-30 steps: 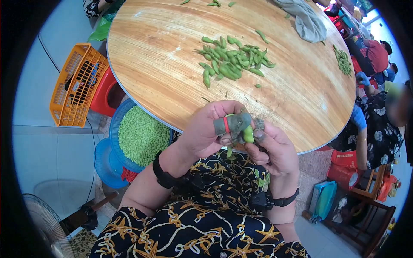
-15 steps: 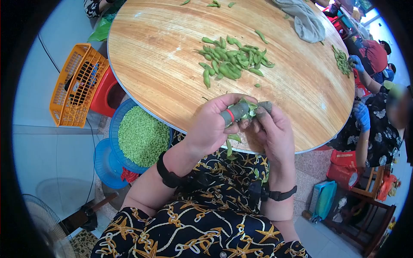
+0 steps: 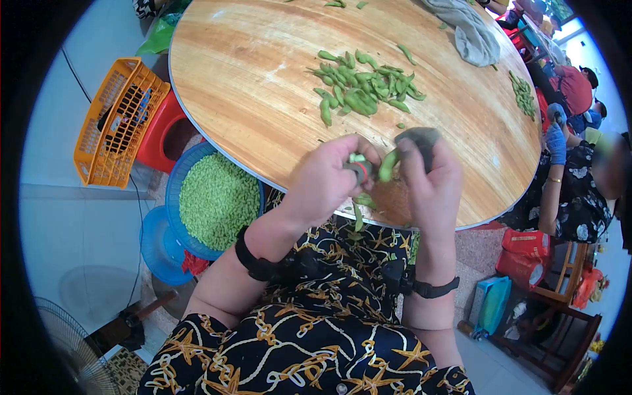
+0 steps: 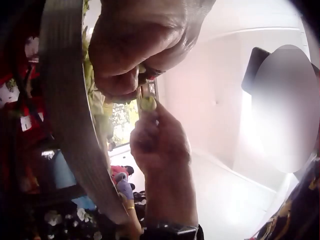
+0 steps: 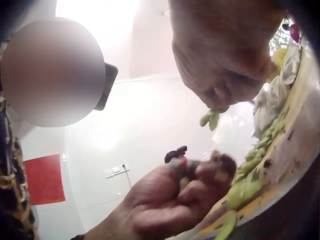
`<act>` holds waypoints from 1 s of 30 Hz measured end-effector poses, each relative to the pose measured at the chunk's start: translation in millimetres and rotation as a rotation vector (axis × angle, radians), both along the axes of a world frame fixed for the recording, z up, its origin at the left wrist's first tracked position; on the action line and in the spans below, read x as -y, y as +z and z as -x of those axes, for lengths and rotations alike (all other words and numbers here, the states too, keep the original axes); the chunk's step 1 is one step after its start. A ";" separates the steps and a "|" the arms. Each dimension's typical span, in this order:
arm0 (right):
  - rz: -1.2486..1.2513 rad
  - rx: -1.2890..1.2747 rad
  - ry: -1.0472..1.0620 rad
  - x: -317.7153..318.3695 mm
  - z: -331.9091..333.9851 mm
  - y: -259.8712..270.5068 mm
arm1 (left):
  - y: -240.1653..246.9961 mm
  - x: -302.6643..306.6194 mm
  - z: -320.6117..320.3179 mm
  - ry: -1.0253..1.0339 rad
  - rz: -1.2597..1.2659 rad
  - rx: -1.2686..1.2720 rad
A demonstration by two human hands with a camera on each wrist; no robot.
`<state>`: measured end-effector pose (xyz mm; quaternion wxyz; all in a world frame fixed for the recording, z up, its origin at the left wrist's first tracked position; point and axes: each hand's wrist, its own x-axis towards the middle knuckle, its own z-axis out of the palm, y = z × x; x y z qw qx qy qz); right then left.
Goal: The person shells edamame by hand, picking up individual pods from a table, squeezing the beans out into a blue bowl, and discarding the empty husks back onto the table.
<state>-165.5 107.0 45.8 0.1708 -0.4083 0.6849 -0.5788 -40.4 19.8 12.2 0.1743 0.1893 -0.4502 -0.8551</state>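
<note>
My left hand (image 3: 329, 174), a grey cover with a red band on its thumb, is curled round light green beans (image 3: 357, 158) above the table's near edge. Just right of it, my right hand (image 3: 431, 178) pinches a green pod (image 3: 388, 166) that hangs down from its fingertips. The two hands are a little apart. In the right wrist view the right hand (image 5: 225, 55) holds the pod (image 5: 210, 119) above the left hand (image 5: 175, 200). Beyond them a pile of pods (image 3: 361, 101) lies on the wooden table (image 3: 263, 99).
A blue basket of shelled beans (image 3: 220, 201) stands left, below the table edge, beside an orange crate (image 3: 105, 125) and red stool (image 3: 155, 135). Loose pods (image 3: 359, 216) lie at the near edge. A grey cloth (image 3: 471, 36) lies at the far right; another person (image 3: 579, 191) sits right.
My hands have moved apart from each other, and a pod now hangs from the right fingers. The opened pod seen between the hands half a second ago is no longer there.
</note>
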 end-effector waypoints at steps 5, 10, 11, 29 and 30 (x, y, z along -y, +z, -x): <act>-0.330 -0.326 0.286 -4.9 19.4 1.6 | 10.8 25.3 -42.1 0.243 0.195 0.098; -0.570 -0.229 0.440 -6.3 9.6 12.3 | 8.1 66.7 -119.6 0.571 0.233 0.113; -0.495 -0.341 0.311 3.6 6.9 9.5 | -1.4 73.6 -132.9 0.607 0.236 0.110; -0.522 -1.024 0.162 86.8 -27.5 -11.5 | -9.6 44.3 -59.5 0.430 1.547 0.223; -0.511 -1.021 0.173 88.8 -24.2 -7.2 | -6.0 28.3 -43.6 0.237 1.473 0.216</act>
